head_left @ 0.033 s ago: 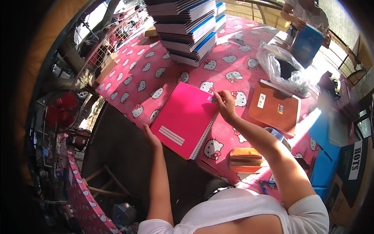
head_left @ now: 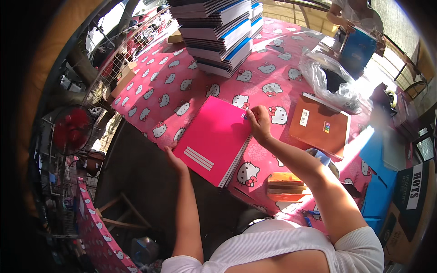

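Note:
A bright pink spiral notebook [head_left: 211, 136] lies aslant at the near edge of the table, its wire binding along the right side and white label lines on the cover. With my left hand [head_left: 176, 160] I grip its left edge, the thumb near the cover's rim and the other fingers hidden beneath. My right hand [head_left: 260, 125] is closed at the far right corner, thumb and forefinger pinching the edge there. To the right of that hand lies a brown notebook [head_left: 314, 125].
Tall stacks of spiral notebooks [head_left: 218, 41] stand at the back of the pink patterned table [head_left: 170, 82]. A clear plastic bag [head_left: 318, 75], wooden blocks [head_left: 287, 186] and a cardboard box [head_left: 409, 204] are on the right. Another person [head_left: 359, 18] holds a blue notebook [head_left: 357, 52] at the far right.
My right hand has shifted slightly left at the notebook's corner. My left thumb has come a little farther over the left edge. The pink notebook stays nearly in place.

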{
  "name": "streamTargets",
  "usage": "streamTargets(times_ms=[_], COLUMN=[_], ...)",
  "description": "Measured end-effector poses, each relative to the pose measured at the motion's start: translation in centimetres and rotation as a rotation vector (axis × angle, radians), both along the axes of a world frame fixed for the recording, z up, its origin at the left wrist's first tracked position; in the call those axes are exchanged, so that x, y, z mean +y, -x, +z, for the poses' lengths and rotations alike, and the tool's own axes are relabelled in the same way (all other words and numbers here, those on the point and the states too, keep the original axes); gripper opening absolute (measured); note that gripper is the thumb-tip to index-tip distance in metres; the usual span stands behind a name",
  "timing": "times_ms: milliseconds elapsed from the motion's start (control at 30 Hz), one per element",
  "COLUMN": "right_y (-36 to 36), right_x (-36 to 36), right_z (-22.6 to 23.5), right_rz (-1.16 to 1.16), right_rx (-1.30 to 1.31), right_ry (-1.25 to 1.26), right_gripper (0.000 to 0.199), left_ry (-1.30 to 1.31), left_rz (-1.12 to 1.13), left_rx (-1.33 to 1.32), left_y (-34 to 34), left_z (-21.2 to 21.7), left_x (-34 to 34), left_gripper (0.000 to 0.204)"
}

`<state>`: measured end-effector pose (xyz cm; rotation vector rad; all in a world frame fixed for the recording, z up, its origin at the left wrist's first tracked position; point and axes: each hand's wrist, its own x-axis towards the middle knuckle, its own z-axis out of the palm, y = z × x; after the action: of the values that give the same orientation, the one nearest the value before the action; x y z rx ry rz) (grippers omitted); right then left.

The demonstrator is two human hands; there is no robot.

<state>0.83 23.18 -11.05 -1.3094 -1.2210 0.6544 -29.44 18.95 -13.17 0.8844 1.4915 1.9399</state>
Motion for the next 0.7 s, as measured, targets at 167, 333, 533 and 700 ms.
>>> streamTargets(times_ms=[167, 333, 533, 700], right_y=[-1.2, -13.8, -17.1, -16.9], right_x=[-0.2, -3.4, -3.8, -3.2], right_z=[1.2, 4.2, -0.6, 1.3], right_rz=[0.174, 0.415, 0.494, 0.479], right_rx=[-0.467, -1.294, -1.224, -1.083], right_ry=[-0.069, 0.200, 0.215, 0.133], right_gripper=[0.038, 0.042, 0.030, 0.021], left_ry=[-0.074, -0.038, -0.056, 0.115], left_rz=[-0.064, 0.027, -0.822, -1.362], left_rx=[0.023, 0.171, 0.317, 1.096], left_y=[5.0, -0.1, -15.9, -24.1], left_z=[-2.1, 6.9, 14.1, 12.9], left_x=[-0.3, 0.0, -2.8, -12.9], left_gripper=[0.038, 0.037, 0.033, 0.057])
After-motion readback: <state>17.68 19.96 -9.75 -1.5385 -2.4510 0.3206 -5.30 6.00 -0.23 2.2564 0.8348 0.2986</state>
